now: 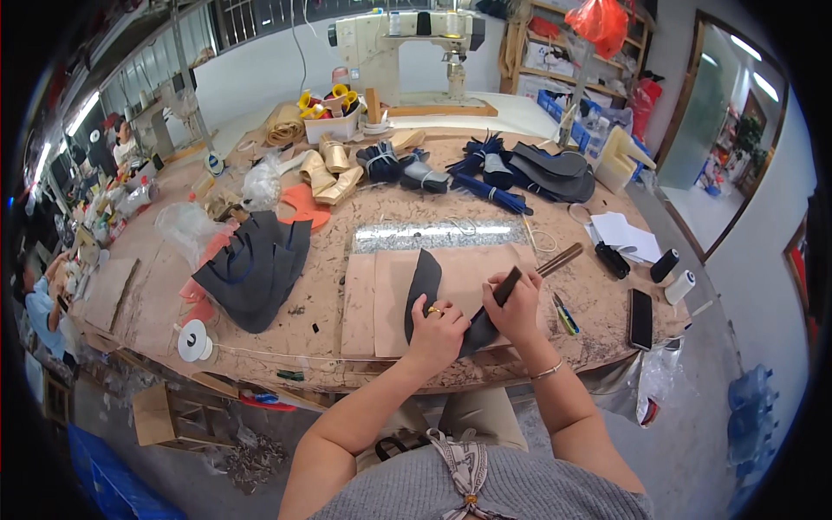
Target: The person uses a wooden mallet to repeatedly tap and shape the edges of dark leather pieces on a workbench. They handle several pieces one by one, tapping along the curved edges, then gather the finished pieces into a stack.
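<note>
Grey piece: laid on board | left hand: fingers rested on piece, pinch cannot be told | right hand: fingers wrapped around dark bar | risk: piece may be dragged askew if too lightly held

Across the back, a pale industrial sewing machine and, in front of it, a white bin with yellow spools inside. Farther right, wooden shelving behind a hanging red plastic bag. On the tabletop's right side, white paper sheets, a black smartphone, and a black thread cone just beside a white thread cone. Toward the left, crumpled clear plastic. On the floor, a wooden stool at left; blue water jugs at far right. At the far left edge, a co-worker in a light-blue shirt.
</note>
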